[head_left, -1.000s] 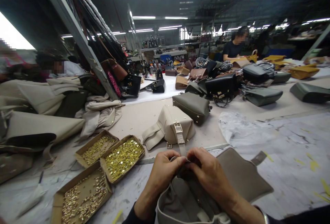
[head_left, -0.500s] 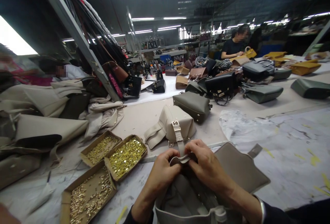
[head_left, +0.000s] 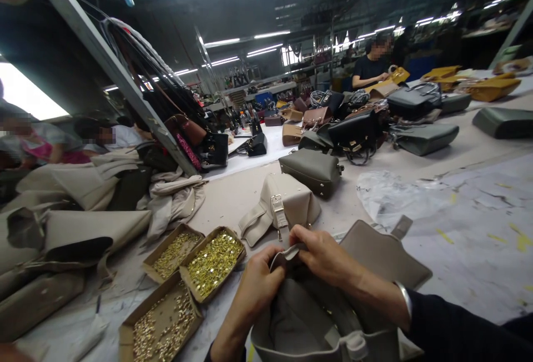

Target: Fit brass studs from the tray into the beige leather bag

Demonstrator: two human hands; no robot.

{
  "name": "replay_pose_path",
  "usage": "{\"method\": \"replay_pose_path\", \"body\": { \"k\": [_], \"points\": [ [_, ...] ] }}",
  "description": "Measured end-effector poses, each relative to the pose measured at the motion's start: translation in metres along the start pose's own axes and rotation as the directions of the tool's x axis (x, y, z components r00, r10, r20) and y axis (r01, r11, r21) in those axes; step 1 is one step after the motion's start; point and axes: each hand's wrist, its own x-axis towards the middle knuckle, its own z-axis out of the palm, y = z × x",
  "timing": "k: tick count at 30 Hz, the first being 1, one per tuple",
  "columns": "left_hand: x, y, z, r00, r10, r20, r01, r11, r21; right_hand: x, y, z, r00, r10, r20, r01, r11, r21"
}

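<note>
A taupe handbag (head_left: 291,345) stands open in front of me, its pointed flap (head_left: 387,254) spread out to the right. My left hand (head_left: 262,278) pinches the bag's far rim between thumb and fingers. Close beside it, my right hand (head_left: 320,254) grips the same rim, fingers curled over the edge. Whether a small part sits between the right fingers is hidden. Just beyond my hands lies a cream handbag (head_left: 297,201) with a gold buckle strap. Behind that, an olive-grey bag (head_left: 310,167) rests on its side.
Cardboard trays of small gold metal parts stand to the left: a full one (head_left: 214,262), a smaller one (head_left: 175,254) and a larger one (head_left: 162,323). Beige bag pieces (head_left: 95,234) are heaped at far left. Plastic film (head_left: 387,201) lies right. A co-worker (head_left: 375,62) handles a yellow bag.
My right hand has shifted slightly left and up along the rim, and the strap end near it is now less visible. The camera view has tilted a little; both hands still hold the bag.
</note>
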Motion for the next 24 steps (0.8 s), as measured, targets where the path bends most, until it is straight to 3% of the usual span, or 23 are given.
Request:
{"method": "replay_pose_path", "body": {
  "k": [5, 11, 18, 24],
  "points": [
    [-0.004, -0.002, -0.008, 1.000, -0.008, -0.009, 0.008, 0.999, 0.037, 0.007, -0.007, 0.003, 0.999, -0.048, 0.008, 0.048, 0.987, -0.153],
    [-0.006, -0.011, -0.001, 0.991, -0.002, -0.135, 0.019, 0.992, 0.124, 0.008, -0.011, 0.011, 0.999, -0.045, 0.017, 0.047, 0.988, -0.146],
    [-0.006, -0.017, 0.022, 0.959, -0.066, -0.276, 0.029, 0.990, -0.136, 0.005, -0.012, 0.010, 0.997, -0.060, -0.052, 0.061, 0.998, 0.017],
    [-0.015, -0.028, 0.028, 0.926, -0.015, -0.376, -0.067, 0.977, -0.205, 0.003, -0.010, 0.012, 0.996, -0.085, -0.031, 0.089, 0.988, 0.130]
  ]
}}
